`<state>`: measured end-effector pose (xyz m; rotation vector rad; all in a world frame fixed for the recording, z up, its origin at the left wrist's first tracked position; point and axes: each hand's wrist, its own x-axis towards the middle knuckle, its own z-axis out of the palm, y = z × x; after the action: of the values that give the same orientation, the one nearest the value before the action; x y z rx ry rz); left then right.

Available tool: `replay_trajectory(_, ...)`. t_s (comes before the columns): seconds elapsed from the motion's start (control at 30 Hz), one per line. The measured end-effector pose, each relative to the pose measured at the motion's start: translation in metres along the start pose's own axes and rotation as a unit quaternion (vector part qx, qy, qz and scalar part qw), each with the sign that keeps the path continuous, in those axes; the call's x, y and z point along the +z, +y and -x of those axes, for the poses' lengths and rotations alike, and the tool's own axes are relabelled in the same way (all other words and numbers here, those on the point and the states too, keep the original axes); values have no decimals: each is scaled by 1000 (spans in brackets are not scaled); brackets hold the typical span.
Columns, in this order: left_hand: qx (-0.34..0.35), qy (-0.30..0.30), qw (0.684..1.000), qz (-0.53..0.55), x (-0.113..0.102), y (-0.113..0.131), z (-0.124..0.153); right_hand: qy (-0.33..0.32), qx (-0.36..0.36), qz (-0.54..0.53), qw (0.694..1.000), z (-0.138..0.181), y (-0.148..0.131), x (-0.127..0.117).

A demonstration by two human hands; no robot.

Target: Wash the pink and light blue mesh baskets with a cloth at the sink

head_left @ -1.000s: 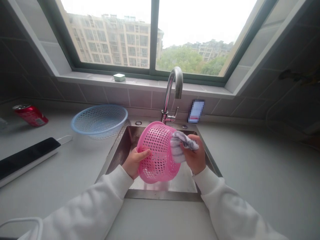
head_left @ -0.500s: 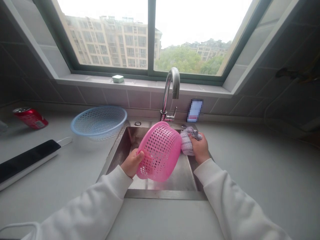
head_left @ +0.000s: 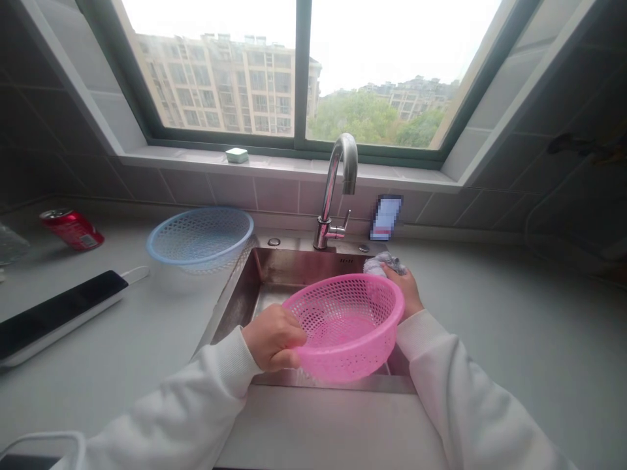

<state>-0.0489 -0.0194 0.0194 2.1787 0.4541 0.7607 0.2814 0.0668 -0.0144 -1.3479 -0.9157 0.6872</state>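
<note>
A pink plastic colander (head_left: pixel 343 356) hangs tilted over the front of the steel sink (head_left: pixel 230 297), its open side facing up and toward me. My left hand (head_left: pixel 275 338) is closed on the colander's left rim. Behind the right rim, my right hand (head_left: pixel 404 290) grips a bunched pale grey-purple cloth (head_left: pixel 379 264). The colander's right side partly hides that hand, and I cannot tell whether the cloth touches the colander.
A chrome faucet (head_left: pixel 337 196) rises behind the sink. Left of it stands a blue colander (head_left: pixel 200 241), with a red can (head_left: pixel 73 230) and a long black-and-white device (head_left: pixel 63 313) beyond. A phone (head_left: pixel 386 219) leans on the back wall.
The colander has turned from showing its outer side to opening upward, and sits lower and farther right. My right hand with the cloth has moved slightly right, now behind the rim.
</note>
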Motion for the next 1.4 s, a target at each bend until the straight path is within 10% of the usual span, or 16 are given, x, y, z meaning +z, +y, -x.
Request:
replay_trajectory(0.53, -47, 388, 918, -69, 2, -23, 5, 80, -9, -126, 989, 3, -29, -5)
replay_trajectory(0.67, -185, 378, 901, 108, 6, -27, 3, 110, -37, -147, 982, 2, -30, -7)
replay_trajectory(0.87, -248, 300, 771, 504, 11, -12, -8, 118, -69, -167, 976, 4, -32, -4)
replay_trajectory(1.03, -190, 423, 730, 503, 14, -9, -22, 100, -55, -116, 987, 7, -33, -3)
replay_trajectory(1.2, -201, 373, 726, 542, 14, -14, -22, 75, -54, -81, 992, 9, -27, 2)
replay_trajectory(1.4, -175, 361, 736, 546, 10, -20, -19, 189, -87, -95, 974, -13, -7, -4)
